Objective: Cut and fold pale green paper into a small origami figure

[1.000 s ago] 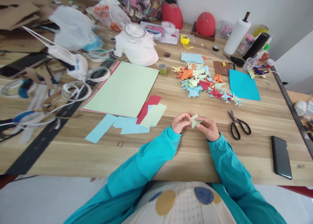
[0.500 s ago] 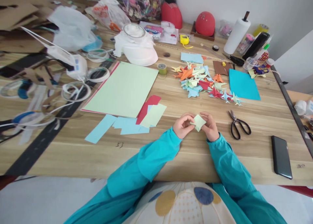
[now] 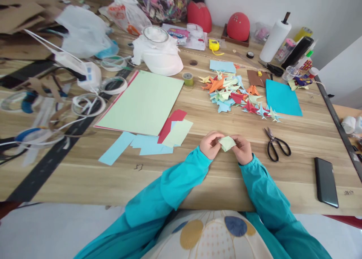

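A small folded piece of pale green paper (image 3: 227, 143) is held between my two hands, just above the table. My left hand (image 3: 210, 144) pinches its left corner. On the opposite corner, my right hand (image 3: 242, 149) grips it with thumb and fingers. Beyond my hands lies a pile of folded paper cranes (image 3: 226, 89) in orange, red, pale green and light blue. Black-handled scissors (image 3: 275, 144) rest to the right of my right hand, their blades slightly apart. Left of my left hand are cut paper pieces (image 3: 178, 134) in pale green, red and light blue.
A stack of large pale green sheets (image 3: 144, 100) lies at left, with a spool of thread (image 3: 187, 78) by its corner. A black phone (image 3: 325, 181) is near the right front edge. Turquoise paper (image 3: 283, 97) lies behind the scissors. Cables and tape rolls (image 3: 113, 85) clutter the left.
The pale green paper has changed from a flat diamond facing me to a wider, lower, tilted shape. Both hands stay in nearly the same place, still holding it.
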`<control>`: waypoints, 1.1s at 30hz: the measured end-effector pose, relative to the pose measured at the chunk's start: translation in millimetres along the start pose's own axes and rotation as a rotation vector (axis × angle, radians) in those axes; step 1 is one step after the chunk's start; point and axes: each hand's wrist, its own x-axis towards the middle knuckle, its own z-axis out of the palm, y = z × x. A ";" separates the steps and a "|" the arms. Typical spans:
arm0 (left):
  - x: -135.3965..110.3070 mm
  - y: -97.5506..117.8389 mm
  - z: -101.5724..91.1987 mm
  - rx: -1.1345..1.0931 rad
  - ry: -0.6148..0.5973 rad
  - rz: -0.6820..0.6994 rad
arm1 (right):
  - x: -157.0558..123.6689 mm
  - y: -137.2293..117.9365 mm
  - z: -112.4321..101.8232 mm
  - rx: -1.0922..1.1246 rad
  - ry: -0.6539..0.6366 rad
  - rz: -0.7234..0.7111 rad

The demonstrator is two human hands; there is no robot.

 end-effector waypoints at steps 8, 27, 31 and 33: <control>-0.5 8.2 -0.3 0.155 -0.016 0.093 | -1.9 -1.5 -0.1 -0.075 0.022 -0.002; 0.7 8.1 -1.8 0.156 -0.056 0.171 | -1.4 -2.3 0.6 0.013 0.111 -0.068; 0.6 7.6 -1.0 0.135 -0.081 0.180 | -1.8 -2.1 1.8 0.015 0.077 -0.013; 0.6 7.2 -0.7 0.137 -0.065 0.155 | -2.0 -2.5 2.3 0.024 0.072 -0.002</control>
